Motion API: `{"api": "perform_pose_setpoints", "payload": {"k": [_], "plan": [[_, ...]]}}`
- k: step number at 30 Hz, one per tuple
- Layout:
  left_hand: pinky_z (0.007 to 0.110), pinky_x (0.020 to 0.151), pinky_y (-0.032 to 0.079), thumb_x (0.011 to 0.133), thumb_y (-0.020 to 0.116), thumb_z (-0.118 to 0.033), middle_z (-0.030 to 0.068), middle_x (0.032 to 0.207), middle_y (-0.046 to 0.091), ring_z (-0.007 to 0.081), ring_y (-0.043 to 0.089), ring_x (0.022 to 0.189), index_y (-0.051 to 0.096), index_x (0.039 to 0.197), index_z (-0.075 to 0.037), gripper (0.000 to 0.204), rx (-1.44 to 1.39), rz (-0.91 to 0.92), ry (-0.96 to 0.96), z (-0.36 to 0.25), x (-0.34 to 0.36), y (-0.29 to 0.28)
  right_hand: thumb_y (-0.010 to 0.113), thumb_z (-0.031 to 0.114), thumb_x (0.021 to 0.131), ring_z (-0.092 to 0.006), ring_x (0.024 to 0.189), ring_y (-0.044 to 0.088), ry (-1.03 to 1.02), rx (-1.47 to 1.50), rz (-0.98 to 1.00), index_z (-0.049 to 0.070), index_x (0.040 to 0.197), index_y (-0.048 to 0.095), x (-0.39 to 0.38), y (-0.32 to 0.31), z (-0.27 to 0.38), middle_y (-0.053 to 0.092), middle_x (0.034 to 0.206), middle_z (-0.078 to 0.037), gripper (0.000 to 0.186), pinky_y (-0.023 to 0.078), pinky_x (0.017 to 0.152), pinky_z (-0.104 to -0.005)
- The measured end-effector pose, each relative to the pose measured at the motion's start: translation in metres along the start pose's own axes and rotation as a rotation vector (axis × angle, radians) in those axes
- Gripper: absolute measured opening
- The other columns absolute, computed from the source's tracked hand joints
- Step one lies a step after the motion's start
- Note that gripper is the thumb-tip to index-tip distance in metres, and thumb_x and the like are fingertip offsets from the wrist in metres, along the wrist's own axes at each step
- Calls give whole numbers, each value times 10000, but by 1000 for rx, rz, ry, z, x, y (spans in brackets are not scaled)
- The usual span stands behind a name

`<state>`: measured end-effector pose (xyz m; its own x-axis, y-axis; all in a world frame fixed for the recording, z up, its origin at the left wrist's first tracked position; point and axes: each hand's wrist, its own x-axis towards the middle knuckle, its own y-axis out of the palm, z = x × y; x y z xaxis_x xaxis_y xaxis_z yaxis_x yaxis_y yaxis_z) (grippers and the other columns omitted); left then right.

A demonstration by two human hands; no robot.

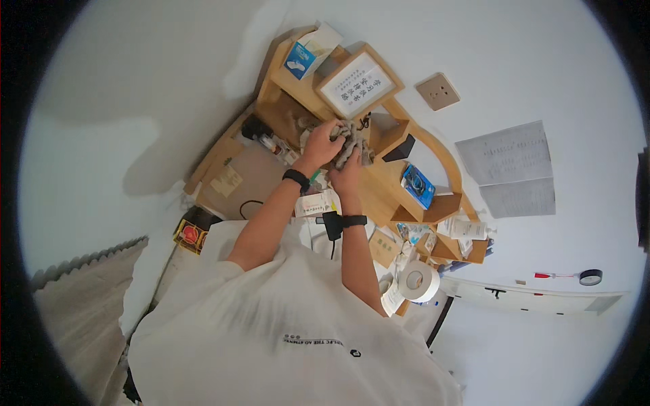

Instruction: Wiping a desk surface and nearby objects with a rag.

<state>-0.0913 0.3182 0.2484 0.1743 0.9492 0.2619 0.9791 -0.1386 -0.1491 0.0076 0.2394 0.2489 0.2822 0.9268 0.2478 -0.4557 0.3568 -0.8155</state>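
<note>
A crumpled grey cloth (355,143), rumpled like a rag, is bunched against the wooden desk shelf. My left hand (319,145) grips its left side with curled fingers. My right hand (347,177) holds the lower part from the near side, its fingertips partly hidden in the folds. Just below the hands lie a white printed packet (315,204) and some small items. To the left of my left hand are a dark object (256,127) and small bottles (272,145). Black bands circle both wrists; the right one carries a small black device (332,225).
A wooden frame (359,84) and a blue-and-white box (305,59) stand on the upper shelf. A blue box (418,186) leans in the right shelf. Nearer are a white tape roll (418,281), a tan box (384,247) and a white bottle (470,229).
</note>
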Motion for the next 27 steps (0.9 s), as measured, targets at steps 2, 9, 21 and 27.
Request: {"api": "perform_pose_setpoints", "payload": {"k": [2, 9, 21, 27], "plan": [[447, 893, 453, 806, 629, -180, 188, 1079, 634, 393, 580, 1023, 566, 1152, -62, 371, -9, 40, 5, -2, -2, 8, 730, 134, 686, -496, 1067, 499, -67, 38, -89, -10, 1246, 372, -4, -4, -11, 503, 1182, -284, 680, 444, 866, -503], [465, 885, 452, 831, 593, -171, 214, 1105, 609, 410, 560, 1048, 510, 1200, -67, 392, -29, 150, 48, 8, 0, 22, 735, 167, 706, -505, 1065, 492, 9, -27, -88, -33, 1237, 360, -10, -9, -13, 499, 1168, -316, 680, 434, 883, -507], [396, 972, 404, 871, 520, -86, 198, 1223, 552, 321, 529, 1150, 428, 1260, -64, 400, -209, 372, -33, 10, 9, 19, 754, 142, 698, -529, 1026, 482, -15, 3, -137, -36, 1204, 363, -11, -5, -9, 486, 1120, -325, 663, 440, 843, -525], [380, 934, 421, 863, 509, -89, 194, 1218, 544, 300, 539, 1104, 447, 1248, -91, 390, -326, 375, -47, 28, 14, 26, 739, 149, 719, -523, 1022, 490, -42, -8, -122, -48, 1196, 363, -13, -9, 1, 489, 1121, -329, 638, 440, 846, -523]]}}
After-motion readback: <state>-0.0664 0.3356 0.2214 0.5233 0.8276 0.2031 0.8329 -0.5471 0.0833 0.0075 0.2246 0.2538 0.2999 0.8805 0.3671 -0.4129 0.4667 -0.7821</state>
